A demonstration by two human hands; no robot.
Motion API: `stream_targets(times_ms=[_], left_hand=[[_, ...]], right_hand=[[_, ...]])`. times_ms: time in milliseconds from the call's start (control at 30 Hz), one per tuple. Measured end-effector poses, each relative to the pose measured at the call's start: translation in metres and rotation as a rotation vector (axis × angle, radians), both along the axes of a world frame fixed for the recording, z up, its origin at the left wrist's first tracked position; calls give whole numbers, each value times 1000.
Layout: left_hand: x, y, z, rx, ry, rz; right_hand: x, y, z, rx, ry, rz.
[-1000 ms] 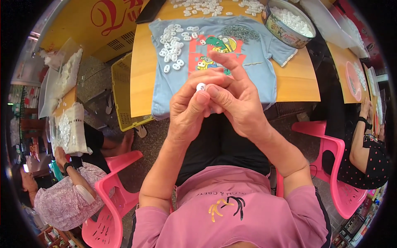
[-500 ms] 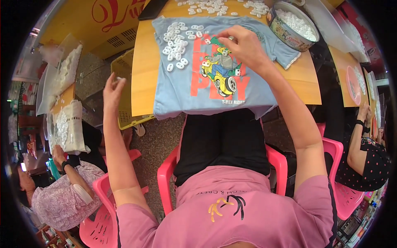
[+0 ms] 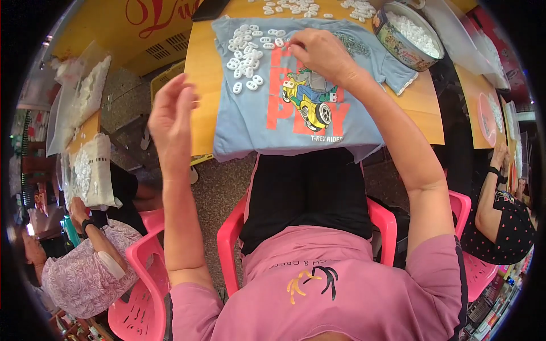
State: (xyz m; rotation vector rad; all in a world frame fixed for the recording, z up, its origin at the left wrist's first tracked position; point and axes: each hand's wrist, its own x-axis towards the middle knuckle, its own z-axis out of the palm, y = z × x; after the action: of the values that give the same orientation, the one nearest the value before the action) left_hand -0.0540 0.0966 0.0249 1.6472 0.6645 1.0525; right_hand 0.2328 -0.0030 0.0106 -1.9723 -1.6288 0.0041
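A light blue T-shirt (image 3: 244, 125) with a printed rider on a yellow scooter lies spread over the wooden table (image 3: 200, 113). On its upper left part rests a loose cluster of small white oval pieces (image 3: 248, 55), each with two holes. My right hand (image 3: 327, 54) is over the print, its thumb and fingertips drawn together at the right edge of the cluster; what they pinch, if anything, is hidden. Left of the table my left hand (image 3: 175, 116) is raised, slightly blurred, thumb apart from the bent fingers, with no piece visible in it.
A round patterned tin (image 3: 406, 42) full of white pieces stands at the far right, with more white pieces (image 3: 296, 7) along the far edge. A yellow basket (image 3: 161, 79) is partly behind my left hand. Co-workers sit on both sides, one in a patterned top (image 3: 85, 267).
My left hand has risen and come nearer; the small white piece in its fingertips no longer shows. My right hand has shifted slightly left toward the cluster, its fingers lower over the shirt.
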Motion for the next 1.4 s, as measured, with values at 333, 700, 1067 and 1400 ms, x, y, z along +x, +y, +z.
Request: stream_targets(times_ms=[333,700,1067,1400], left_hand=[[97,-90,2,-353,-137,-333],[113,-109,-10,490,-47,-150],[106,-119,-17,-66,-102,-313],[100,-106,-14,-397,-139,-320]], right_hand=[[-38,-69,29,119,1174,43],[-57,-115,22,257,1302,-35],[-10,-115,21,177,601,-121],[46,-96,15,-7,-61,-68]])
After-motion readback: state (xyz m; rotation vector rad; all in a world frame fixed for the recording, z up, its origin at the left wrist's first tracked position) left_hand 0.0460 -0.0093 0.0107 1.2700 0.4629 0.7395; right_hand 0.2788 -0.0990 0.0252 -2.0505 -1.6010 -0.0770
